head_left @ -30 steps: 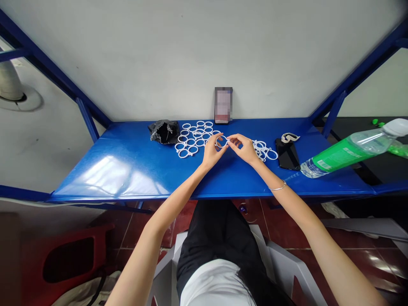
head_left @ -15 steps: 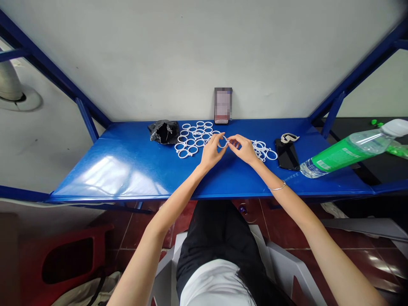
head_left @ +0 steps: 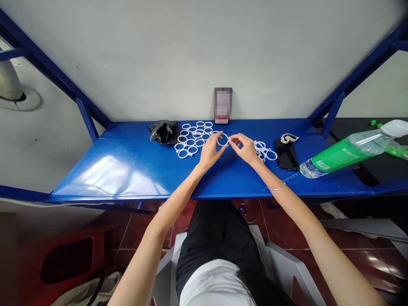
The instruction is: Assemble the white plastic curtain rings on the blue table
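Between my hands, just above the blue table (head_left: 149,170), is a white curtain ring (head_left: 227,136). My left hand (head_left: 209,152) pinches the ring's left side with thumb and fingers. On its right side, my right hand (head_left: 244,148) has thumb and forefinger closed at the small loop; the fingertips hide this detail in part. Several similar white rings (head_left: 191,139) lie spread out beyond and left of my left hand, some touching or overlapping. To the right of my right hand sits a smaller pile of white rings (head_left: 261,145).
A crumpled black bag (head_left: 164,131) lies at the back left. Against the wall leans a phone (head_left: 223,106). At right are a black phone (head_left: 287,155), a whitish loop-shaped item (head_left: 289,138) and a green-labelled bottle (head_left: 347,151). Blue frame bars (head_left: 331,112) flank the table.
The ring has turned slightly and shows more of its circle between my hands. My right hand has shifted a little to the right; the rest stays put.
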Demonstrator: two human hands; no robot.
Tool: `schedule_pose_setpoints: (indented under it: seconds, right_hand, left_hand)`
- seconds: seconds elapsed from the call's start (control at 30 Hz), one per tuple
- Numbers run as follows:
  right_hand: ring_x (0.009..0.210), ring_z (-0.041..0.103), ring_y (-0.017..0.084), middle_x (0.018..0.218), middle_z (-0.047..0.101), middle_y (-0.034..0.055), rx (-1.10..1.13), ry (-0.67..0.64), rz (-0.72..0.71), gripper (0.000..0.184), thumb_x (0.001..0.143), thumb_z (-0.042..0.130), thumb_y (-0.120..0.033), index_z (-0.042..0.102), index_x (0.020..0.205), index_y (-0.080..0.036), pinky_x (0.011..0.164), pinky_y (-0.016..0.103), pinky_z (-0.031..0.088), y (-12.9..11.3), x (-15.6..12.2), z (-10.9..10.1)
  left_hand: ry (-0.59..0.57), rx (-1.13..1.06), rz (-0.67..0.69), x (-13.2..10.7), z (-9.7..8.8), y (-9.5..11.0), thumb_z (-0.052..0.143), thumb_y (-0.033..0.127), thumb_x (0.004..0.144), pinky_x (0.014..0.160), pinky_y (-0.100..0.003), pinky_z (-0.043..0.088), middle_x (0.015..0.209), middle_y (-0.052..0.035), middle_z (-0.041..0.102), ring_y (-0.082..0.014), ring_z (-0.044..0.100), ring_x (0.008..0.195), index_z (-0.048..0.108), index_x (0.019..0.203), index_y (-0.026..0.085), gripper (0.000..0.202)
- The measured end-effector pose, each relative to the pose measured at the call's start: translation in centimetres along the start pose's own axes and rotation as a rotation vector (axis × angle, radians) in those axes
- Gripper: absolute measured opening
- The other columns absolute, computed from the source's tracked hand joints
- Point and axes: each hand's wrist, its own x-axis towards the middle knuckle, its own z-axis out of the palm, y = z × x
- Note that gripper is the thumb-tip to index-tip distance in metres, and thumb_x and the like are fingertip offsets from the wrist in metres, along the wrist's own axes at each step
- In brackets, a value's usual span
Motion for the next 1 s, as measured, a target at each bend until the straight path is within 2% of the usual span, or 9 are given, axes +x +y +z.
schedule_pose_setpoints:
  seconds: [0.2, 0.43, 0.7, 1.0]
  right_hand:
    - [0.071, 0.064, 0.018, 0.087, 0.069, 0.0058, -0.026, -0.048, 0.003, 0.020, 0.095, 0.055, -0.037, 0.066, 0.101, -0.021, 0.061, 0.029, 0.051, -0.04, 0.01, -0.07]
    - [0.065, 0.061, 0.017, 0.087, 0.070, 0.0062, -0.054, -0.074, -0.014, 0.027, 0.098, 0.050, -0.041, 0.067, 0.101, -0.021, 0.063, 0.030, 0.050, 0.11, -0.06, 0.03]
    - [0.075, 0.066, 0.020, 0.088, 0.072, 0.0063, -0.028, -0.052, -0.007, 0.023, 0.098, 0.050, -0.037, 0.066, 0.095, -0.021, 0.067, 0.030, 0.049, 0.06, -0.09, 0.11]
    - [0.071, 0.066, 0.020, 0.078, 0.070, 0.0035, 0.011, -0.096, 0.068, 0.017, 0.097, 0.050, -0.032, 0.064, 0.094, -0.022, 0.069, 0.031, 0.049, 0.28, -0.18, 0.15]
  left_hand:
    - [-0.009, 0.024, 0.007, 0.03, -0.11, -0.10, 0.062, 0.037, 0.093, 0.071, -0.024, 0.050, 0.105, -0.0057, 0.064, -0.0121, 0.058, 0.077, 0.049, 0.130, 0.022, 0.042]
    - [-0.025, 0.029, -0.018, 0.13, -0.31, -0.12, 0.068, 0.032, 0.089, 0.070, -0.024, 0.049, 0.100, -0.0041, 0.064, -0.0119, 0.058, 0.075, 0.052, 0.127, 0.022, 0.042]
    - [-0.029, 0.018, -0.051, 0.09, -0.33, -0.02, 0.073, 0.033, 0.085, 0.069, -0.024, 0.048, 0.091, -0.0018, 0.062, -0.0123, 0.057, 0.075, 0.055, 0.121, 0.021, 0.043]
    - [-0.038, 0.008, -0.084, 0.06, -0.33, 0.07, 0.071, 0.039, 0.084, 0.067, -0.024, 0.048, 0.086, -0.0006, 0.061, -0.0135, 0.057, 0.074, 0.056, 0.119, 0.021, 0.042]
